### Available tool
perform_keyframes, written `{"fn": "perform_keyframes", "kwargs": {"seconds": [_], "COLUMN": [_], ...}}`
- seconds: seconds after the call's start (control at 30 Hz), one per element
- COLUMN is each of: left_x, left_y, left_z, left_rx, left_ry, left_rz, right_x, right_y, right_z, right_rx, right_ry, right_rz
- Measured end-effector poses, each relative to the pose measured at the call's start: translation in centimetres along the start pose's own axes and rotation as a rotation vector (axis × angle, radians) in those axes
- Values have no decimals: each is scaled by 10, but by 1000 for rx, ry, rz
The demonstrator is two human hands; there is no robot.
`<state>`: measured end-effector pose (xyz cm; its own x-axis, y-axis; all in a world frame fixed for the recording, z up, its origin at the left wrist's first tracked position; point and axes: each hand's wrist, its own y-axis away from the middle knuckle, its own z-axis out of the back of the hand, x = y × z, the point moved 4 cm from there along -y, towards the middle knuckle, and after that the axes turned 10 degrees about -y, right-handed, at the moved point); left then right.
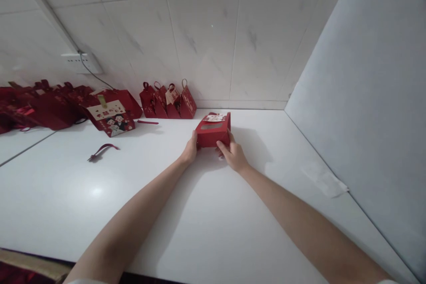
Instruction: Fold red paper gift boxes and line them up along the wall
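A red gift box (213, 135) with a window slot and a pale printed panel is held a little above the white table, tilted so its flat side faces me. My left hand (190, 147) grips its left edge. At the lower right corner my right hand (233, 154) is closed on it, thumb on the near face and fingers partly hidden behind. Left of the hands stands a similar red box (116, 115) with a printed couple on its front. A dark red ribbon strap (103, 151) lies on the table before that box.
Several small red boxes with loop handles (168, 102) stand in a row by the tiled wall. More red boxes (49, 106) crowd the far left under a power strip (82, 63). At right are a white tissue (326, 179) and a pale upright panel (376, 97).
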<state>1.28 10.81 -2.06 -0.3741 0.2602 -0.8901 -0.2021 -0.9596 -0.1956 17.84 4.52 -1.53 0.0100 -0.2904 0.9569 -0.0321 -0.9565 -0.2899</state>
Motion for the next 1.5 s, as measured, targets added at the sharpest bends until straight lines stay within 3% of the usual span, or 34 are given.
{"fn": "perform_keyframes", "kwargs": {"seconds": [0.1,0.3,0.73,0.83,1.03,1.17,1.33,1.5], "left_x": [-2,-24,-36,-34,-22,-16,-17,-21], "left_y": [2,11,19,17,9,6,10,13], "left_z": [2,8,8,9,12,9,8,11], "left_rx": [35,-8,-72,-75,-148,-124,-148,-174], "left_ry": [-3,-136,-321,-328,-219,-134,-134,-201], "left_rz": [70,-135,-188,-184,-125,-114,-163,-215], "right_x": [-8,-19,-15,-12,-4,-7,-3,0], "right_y": [-1,-6,-5,-5,-4,-5,-5,-3], "right_z": [2,6,6,9,15,15,13,17], "right_rx": [-17,-68,-77,-88,-258,-327,-254,-213], "right_ry": [-32,-87,-60,56,593,477,321,534], "right_rz": [-39,-97,-109,-107,80,177,235,154]}}
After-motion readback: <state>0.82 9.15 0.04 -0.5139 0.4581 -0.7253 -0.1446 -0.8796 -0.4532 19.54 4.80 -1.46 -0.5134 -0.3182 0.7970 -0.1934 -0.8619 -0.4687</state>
